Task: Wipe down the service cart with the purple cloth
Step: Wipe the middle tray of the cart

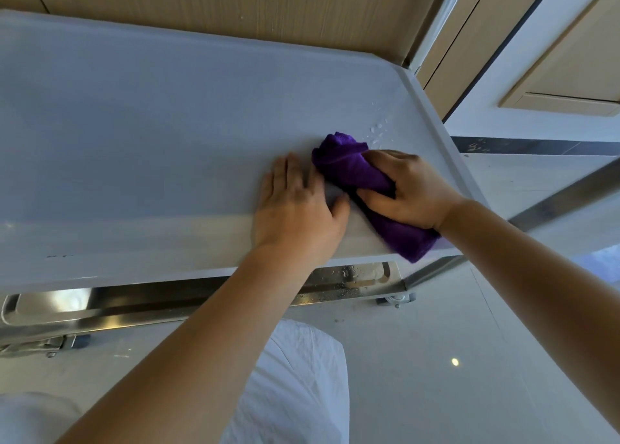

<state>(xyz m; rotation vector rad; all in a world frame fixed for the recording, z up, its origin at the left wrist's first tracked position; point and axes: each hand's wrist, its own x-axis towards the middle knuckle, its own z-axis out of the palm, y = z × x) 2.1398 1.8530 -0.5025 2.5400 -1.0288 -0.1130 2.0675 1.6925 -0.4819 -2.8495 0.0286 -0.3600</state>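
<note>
Two bare hands work side by side on the pale grey, smooth-topped service cart (pixel 134 125); the left hand (pixel 295 208) lies flat on the surface, fingers straight and close together, thumb angled toward the cloth, holding nothing and, by the look of it, steadying the cart; just to its right, close to the thumb, sits the bunched purple microfibre cloth (pixel 349 168), gripped by the right hand (pixel 409 188), whose fingers curl over the top of the wad and whose thumb tucks under its near side; a loose tail of the cloth trails back under the wrist and hangs over the near edge of the cart top.

Beyond the right hand's fingertips, a scatter of clear water droplets (pixel 377 131) beads on the surface beside the raised right rim, not yet wiped.

As to handling, the cloth looks soft, light and limp; it will fold and bunch wherever it is squeezed, so a grip round the middle of the wad, as now, probably gives the firmest pad, while the dangling tail may drag or catch on the edge; the cart top seems hard and slick where wet, so the cloth should glide easily; the cart stands on castor wheels (pixel 397 298) below the left forearm, and so may roll under a hard push unless braced.
</note>
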